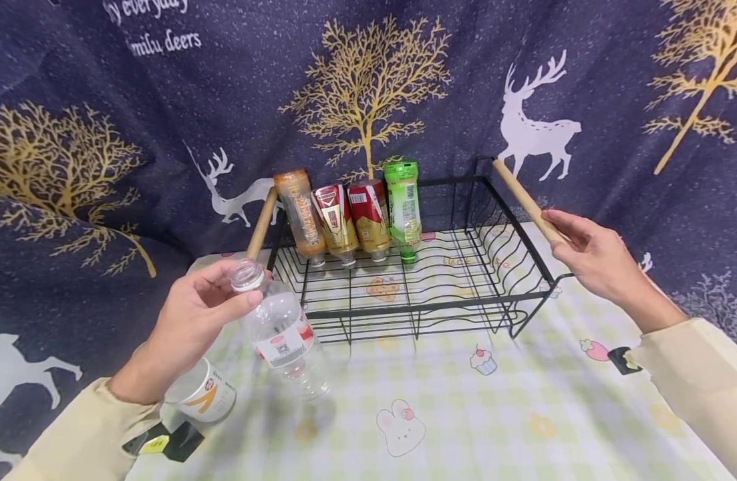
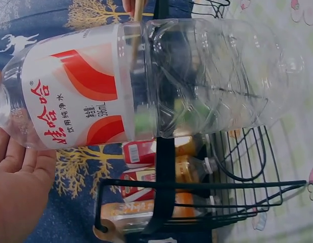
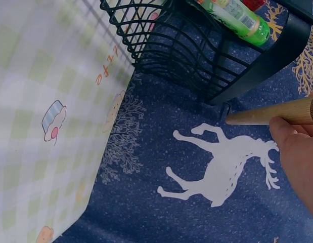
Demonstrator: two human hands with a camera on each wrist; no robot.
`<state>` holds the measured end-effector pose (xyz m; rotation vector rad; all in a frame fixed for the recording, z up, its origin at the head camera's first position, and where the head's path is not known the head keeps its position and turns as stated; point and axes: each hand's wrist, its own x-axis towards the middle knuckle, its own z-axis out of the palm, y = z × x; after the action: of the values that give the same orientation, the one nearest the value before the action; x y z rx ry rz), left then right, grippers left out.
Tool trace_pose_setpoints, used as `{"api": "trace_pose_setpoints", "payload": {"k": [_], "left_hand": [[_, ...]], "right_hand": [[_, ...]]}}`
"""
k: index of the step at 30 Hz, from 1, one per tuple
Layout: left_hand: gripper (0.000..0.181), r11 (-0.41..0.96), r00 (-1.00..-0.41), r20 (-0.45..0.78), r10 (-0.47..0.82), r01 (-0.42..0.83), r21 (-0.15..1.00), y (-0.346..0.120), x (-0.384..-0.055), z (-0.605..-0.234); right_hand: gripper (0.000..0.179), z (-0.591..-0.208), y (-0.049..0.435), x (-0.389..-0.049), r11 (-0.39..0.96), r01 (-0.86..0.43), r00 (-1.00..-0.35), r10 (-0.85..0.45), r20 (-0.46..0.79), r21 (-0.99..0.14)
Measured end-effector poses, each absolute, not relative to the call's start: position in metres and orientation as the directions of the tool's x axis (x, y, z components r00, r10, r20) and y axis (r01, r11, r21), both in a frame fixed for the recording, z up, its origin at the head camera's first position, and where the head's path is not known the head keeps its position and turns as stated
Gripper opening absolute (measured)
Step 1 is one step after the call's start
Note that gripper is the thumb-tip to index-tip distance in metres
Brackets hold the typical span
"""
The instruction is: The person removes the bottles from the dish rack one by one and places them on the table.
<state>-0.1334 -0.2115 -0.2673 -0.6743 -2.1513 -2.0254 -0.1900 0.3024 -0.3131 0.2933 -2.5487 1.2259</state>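
My left hand (image 1: pixel 190 310) grips a clear plastic water bottle (image 1: pixel 284 344) by its neck, thumb in front. The bottle has a white and red label (image 2: pixel 78 91), no cap on its mouth, and leans slightly, base low over the tablecloth. My right hand (image 1: pixel 599 257) pinches the right wooden handle (image 1: pixel 527 204) of a black wire dish rack (image 1: pixel 428 306). Inside the rack's left half, several bottles stand neck-down against the back: an orange one (image 1: pixel 299 214), two red-and-gold ones (image 1: pixel 331 214) (image 1: pixel 369 214) and a green one (image 1: pixel 402 207).
A white cup (image 1: pixel 210 394) with an orange mark stands beneath my left wrist. The rack's left wooden handle (image 1: pixel 262 224) rises behind my left hand. A checked tablecloth (image 1: pixel 464 414) covers the table, and a dark blue deer-print cloth (image 1: pixel 248 87) hangs behind.
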Motion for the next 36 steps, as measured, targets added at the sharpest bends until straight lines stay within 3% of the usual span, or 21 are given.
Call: {"api": "trace_pose_setpoints", "payload": {"k": [8,28,36], "left_hand": [[0.037,0.087,-0.905,0.348,0.244,0.378,0.922,-0.218,-0.129,-0.273],[0.049,0.044,-0.847,0.425,0.318,0.461,0.886,-0.236,-0.121,-0.288],[0.049,0.089,-0.841,0.412,0.35,0.467,0.88,-0.247,-0.116,-0.294]], "right_hand": [[0.049,-0.311,0.301,-0.188,0.637,-0.272,-0.944,-0.031,0.329,-0.721],[0.049,-0.311,0.299,-0.19,0.633,-0.286,-0.937,-0.028,0.348,-0.72],[0.049,-0.313,0.299,-0.19,0.623,-0.273,-0.941,-0.015,0.338,-0.733]]}}
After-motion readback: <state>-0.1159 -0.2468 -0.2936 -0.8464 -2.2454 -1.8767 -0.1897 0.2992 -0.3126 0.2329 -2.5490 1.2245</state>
